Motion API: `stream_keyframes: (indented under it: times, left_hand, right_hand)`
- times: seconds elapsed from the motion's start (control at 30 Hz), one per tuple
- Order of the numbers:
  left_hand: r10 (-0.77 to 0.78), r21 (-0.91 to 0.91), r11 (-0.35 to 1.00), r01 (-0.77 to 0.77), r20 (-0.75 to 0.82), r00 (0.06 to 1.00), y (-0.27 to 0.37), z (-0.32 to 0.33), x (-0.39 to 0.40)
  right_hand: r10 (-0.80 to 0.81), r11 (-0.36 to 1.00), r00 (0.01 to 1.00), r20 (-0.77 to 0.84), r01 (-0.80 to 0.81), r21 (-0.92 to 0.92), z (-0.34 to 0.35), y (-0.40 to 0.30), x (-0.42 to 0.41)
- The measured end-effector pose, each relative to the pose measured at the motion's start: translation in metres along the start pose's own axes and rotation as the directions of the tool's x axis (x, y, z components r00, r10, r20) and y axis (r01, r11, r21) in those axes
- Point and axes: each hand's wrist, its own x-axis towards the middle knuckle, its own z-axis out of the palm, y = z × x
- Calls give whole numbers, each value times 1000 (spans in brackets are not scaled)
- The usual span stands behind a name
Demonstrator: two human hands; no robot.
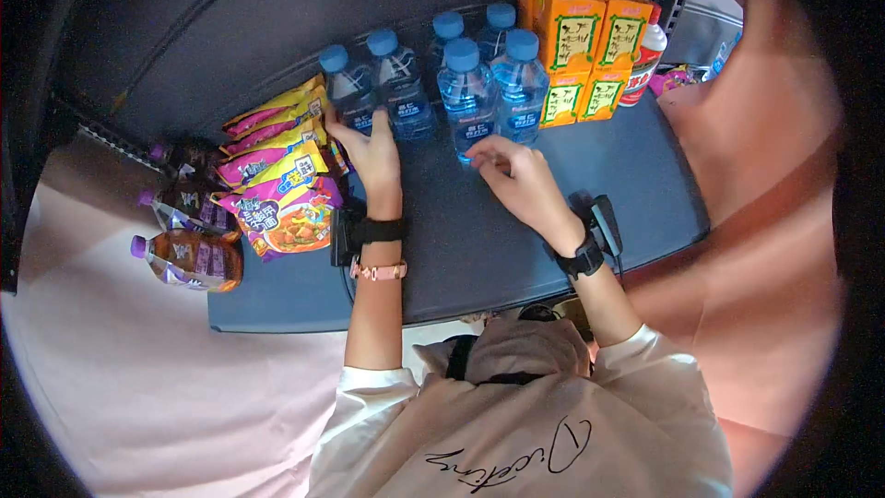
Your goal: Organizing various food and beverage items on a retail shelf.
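Observation:
On a dark grey shelf (477,242), several clear water bottles with blue caps stand in two groups. My left hand (370,152) is at the leftmost water bottle (349,86), thumb and fingers spread around its lower front; whether it grips the bottle cannot be told. Beside that stands another water bottle (403,93). My right hand (515,176), fingers curled, is just in front of the front-left bottle (467,100) of the right-hand group, its fingertips at the bottle's base; contact is unclear. A further bottle (520,90) stands to its right.
Purple-and-yellow instant noodle packets (283,211) lean in a row at left. Purple-capped drink bottles (190,259) are at the shelf's left edge. Stacked orange drink cartons (574,34) stand at back right, beside a red-labelled white bottle (644,59). A dark panel (276,21) rises behind.

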Motion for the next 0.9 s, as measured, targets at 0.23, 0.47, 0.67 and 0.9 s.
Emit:
stream_keyframes:
  times: [0.23, 0.47, 0.67, 0.9]
  left_hand:
    - [123, 162, 980, -119, -13, 992, -14, 1, 3]
    - [135, 395, 910, -127, 9, 991, -7, 3, -4]
    - [129, 465, 879, -104, -21, 991, 3, 0, -15]
    - [52, 427, 904, -28, -45, 998, 6, -7, -31]
  right_hand:
    - [-30, 999, 998, 54, 29, 25, 2, 2, -2]
    - [-37, 999, 996, 81, 37, 9, 2, 2, -3]
    - [-36, 999, 992, 117, 33, 30, 2, 1, -3]
    - [-17, 1000, 998, 55, 18, -23, 2, 1, -3]
